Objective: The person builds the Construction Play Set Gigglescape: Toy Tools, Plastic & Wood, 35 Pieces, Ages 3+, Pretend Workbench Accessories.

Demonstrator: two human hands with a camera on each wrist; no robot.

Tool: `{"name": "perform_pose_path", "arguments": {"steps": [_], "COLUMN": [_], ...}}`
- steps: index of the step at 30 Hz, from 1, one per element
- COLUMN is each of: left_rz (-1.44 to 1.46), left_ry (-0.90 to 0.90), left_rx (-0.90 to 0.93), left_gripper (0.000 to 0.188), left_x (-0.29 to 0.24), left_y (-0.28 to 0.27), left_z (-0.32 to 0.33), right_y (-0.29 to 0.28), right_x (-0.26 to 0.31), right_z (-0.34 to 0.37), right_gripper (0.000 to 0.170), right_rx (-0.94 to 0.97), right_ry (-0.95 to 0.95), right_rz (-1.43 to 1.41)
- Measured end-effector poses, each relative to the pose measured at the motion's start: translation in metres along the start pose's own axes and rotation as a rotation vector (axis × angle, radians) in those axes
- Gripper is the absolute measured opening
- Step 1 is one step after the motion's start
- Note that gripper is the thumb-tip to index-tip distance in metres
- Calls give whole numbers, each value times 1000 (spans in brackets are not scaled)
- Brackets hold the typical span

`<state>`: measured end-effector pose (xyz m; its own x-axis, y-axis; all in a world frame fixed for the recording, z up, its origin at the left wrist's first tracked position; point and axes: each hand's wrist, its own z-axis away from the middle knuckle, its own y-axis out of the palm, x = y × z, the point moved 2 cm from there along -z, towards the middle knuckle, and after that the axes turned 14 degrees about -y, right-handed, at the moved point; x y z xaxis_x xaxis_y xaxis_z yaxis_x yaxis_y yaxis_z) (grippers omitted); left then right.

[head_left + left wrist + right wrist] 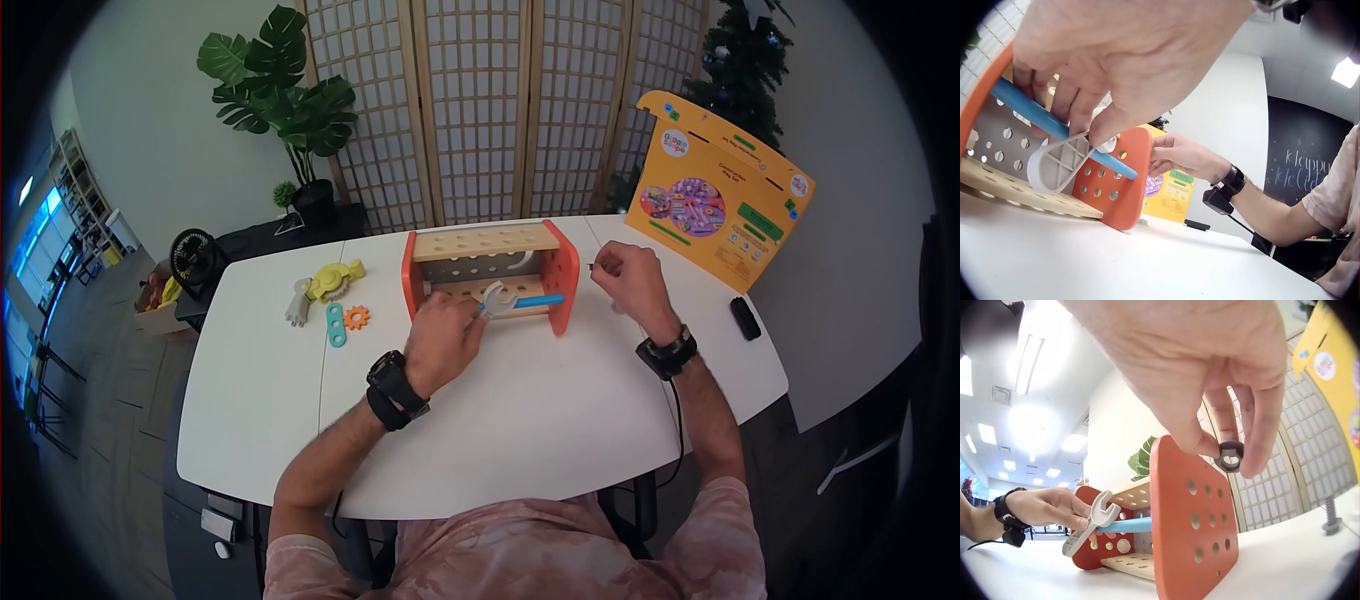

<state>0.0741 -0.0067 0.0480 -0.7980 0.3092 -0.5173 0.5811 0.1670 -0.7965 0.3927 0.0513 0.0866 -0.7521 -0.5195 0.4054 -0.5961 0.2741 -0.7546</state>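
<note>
My left hand (pixel 440 340) pinches a pale grey toy wrench (pixel 1104 515) at the open front of a toy workbench with red side panels (pixel 1194 519). A long blue bar (pixel 1038 115) runs across the front beside the wrench, and the left fingers overlap it. Off the workbench's right side, my right hand (pixel 635 285) pinches a small dark grey nut (pixel 1230 456) between thumb and fingertips. A grey bolt (pixel 1331 515) stands on its head on the table near that hand. Perforated wooden boards (pixel 485 241) span the two panels.
Left of the workbench lie a yellow toy piece (pixel 335 281), a grey piece (pixel 298 302), a teal strip with holes (pixel 336 325) and an orange gear (pixel 356 318). A large yellow box (pixel 720 190) stands at the back right. A black object (pixel 744 318) lies near the table's right edge.
</note>
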Motion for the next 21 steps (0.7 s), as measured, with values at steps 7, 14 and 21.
{"name": "perform_pose_path", "arguments": {"steps": [7, 14, 21], "left_rz": [65, 376, 600], "left_ry": [-1, -217, -211], "left_rx": [-28, 262, 435], "left_gripper": [21, 27, 29], "left_x": [-2, -24, -23], "left_y": [-4, -31, -28], "left_z": [0, 1, 7], "right_y": [-16, -18, 0], "right_x": [40, 96, 114], "right_z": [3, 12, 17], "right_gripper": [17, 15, 20], "right_rx": [-170, -113, -59], "right_ry": [-102, -385, -568], "right_rz": [-102, -235, -102]}}
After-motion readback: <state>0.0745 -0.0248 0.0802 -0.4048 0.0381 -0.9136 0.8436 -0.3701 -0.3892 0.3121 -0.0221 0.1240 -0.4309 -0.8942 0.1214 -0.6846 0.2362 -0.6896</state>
